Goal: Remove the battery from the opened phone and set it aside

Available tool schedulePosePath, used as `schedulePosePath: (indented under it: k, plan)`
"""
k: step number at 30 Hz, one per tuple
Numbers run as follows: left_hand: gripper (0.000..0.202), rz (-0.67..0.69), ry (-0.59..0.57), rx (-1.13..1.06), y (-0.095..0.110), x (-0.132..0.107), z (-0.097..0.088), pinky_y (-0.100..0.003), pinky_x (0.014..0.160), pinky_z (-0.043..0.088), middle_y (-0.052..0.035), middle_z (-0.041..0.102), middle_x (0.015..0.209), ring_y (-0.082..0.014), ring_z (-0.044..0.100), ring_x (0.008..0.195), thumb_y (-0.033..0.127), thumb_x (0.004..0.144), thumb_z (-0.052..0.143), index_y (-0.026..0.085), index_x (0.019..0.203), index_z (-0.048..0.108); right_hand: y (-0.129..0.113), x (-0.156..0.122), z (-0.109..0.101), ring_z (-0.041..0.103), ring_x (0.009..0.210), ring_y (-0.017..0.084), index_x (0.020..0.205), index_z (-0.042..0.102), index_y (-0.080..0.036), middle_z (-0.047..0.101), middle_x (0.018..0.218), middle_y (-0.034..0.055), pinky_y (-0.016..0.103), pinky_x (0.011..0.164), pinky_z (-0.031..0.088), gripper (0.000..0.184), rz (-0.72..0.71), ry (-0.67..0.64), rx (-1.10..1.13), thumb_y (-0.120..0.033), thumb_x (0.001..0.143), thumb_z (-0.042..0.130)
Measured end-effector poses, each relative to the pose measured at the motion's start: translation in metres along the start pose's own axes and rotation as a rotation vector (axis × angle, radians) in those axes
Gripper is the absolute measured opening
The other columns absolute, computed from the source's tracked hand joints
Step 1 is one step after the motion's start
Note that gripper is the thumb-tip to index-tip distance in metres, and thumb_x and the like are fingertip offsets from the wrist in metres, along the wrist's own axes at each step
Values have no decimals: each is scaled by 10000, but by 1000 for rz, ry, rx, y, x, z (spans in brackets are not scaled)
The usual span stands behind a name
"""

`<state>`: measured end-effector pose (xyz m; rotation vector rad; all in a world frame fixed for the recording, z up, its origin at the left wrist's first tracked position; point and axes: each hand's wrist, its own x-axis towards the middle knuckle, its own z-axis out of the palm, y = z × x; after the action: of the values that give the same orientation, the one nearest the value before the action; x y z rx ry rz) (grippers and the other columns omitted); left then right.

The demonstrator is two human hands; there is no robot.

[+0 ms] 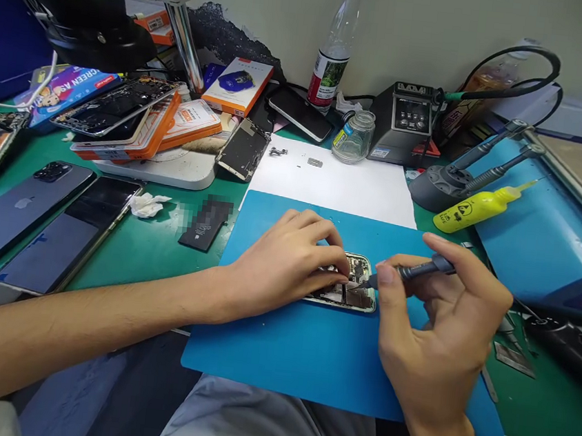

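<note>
An opened phone (353,290) with its insides showing lies on a blue work mat (302,358). My left hand (281,262) rests on the phone's left part, fingers curled down over it and pressing on it. My right hand (440,331) pinches a dark screwdriver (413,271) like a pen, its tip pointing left into the phone's top end. Most of the phone is hidden under my left hand.
A white sheet (334,181) with small parts lies behind the mat. Left: two phones (46,220), a black battery (206,223), stacked boxes and phone frames (135,118). Behind: bottle (334,49), glass jar (354,136), soldering station (402,122). Right: yellow squeeze bottle (479,209).
</note>
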<state>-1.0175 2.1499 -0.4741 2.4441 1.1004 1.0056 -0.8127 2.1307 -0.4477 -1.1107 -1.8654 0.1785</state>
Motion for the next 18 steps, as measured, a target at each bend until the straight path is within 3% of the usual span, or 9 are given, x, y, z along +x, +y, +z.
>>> schedulePosePath:
  k: [4, 9, 13, 18]
  plan:
    - [153, 20, -14, -8, -1, 1, -1, -394, 911, 402, -36, 715, 1152, -234, 570, 1075, 339, 1026, 663, 227, 1061, 762, -2, -1, 1, 682, 746, 129, 1479, 485, -274, 693, 1049, 23, 282, 602, 596, 559, 175, 25, 144, -226, 972, 715]
    - [187, 29, -35, -7, 0, 1, -1, -395, 903, 402, -32, 727, 1127, -227, 585, 1064, 350, 1044, 635, 207, 1066, 752, -5, 0, 0, 689, 734, 124, 1451, 490, -275, 699, 1042, 20, 268, 596, 618, 532, 132, 28, 201, -199, 973, 712]
    - [169, 5, -19, 2, 3, 2, -1, -384, 925, 405, -44, 725, 1106, -221, 587, 1065, 301, 1059, 608, 172, 1042, 716, -3, 1, -2, 656, 688, 122, 1479, 489, -267, 684, 1011, 31, 285, 585, 593, 557, 112, 127, 64, -210, 972, 710]
    - [161, -39, 16, 8, 6, 3, -1, -378, 905, 394, -40, 710, 1089, -220, 568, 1035, 285, 1082, 552, 183, 1085, 677, 1, -3, -4, 689, 769, 150, 1508, 485, -254, 698, 1024, 45, 323, 681, 619, 565, 113, 29, -11, -252, 983, 693]
